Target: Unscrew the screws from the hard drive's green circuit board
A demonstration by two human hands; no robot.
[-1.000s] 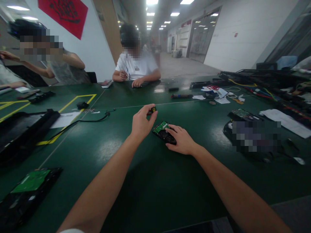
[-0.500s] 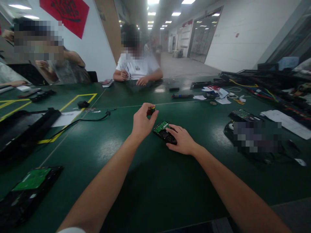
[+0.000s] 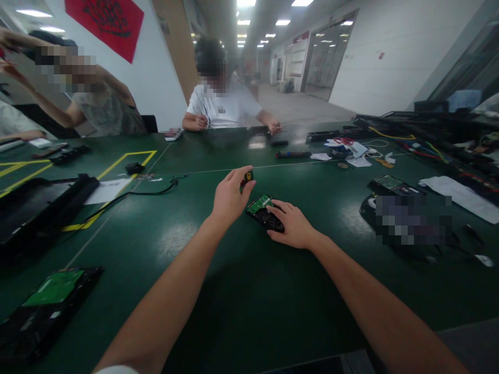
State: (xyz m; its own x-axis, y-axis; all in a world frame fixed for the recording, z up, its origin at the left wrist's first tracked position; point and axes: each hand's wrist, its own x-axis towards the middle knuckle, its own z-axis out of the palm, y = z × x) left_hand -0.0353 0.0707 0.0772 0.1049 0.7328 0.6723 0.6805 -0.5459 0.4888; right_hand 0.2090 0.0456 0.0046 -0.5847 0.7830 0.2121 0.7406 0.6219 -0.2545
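Observation:
Near the middle of the table, my left hand (image 3: 233, 193) is raised a little, pinching a small black-and-yellow block (image 3: 248, 177) between thumb and fingers. Just right of it and lower, a black hard drive (image 3: 260, 206) lies with its green circuit board facing up. Over its right end rests my right hand (image 3: 291, 223), fingers on top and thumb along the near side, gripping it. The hand covers part of the drive. The block is above the drive's far left corner and apart from it.
A second hard drive (image 3: 54, 288) lies at the near left. Behind it are a black casing (image 3: 47, 200) and a black cable (image 3: 144, 192). To the right are another circuit board (image 3: 390, 183), paper (image 3: 460, 195) and bundled wires. Across the table sits a person (image 3: 222, 106); another (image 3: 105, 104) is at the far left.
My left hand has turned the block so more of its yellow face shows. My right hand and the drive have stayed put. The person opposite has moved one hand to the right.

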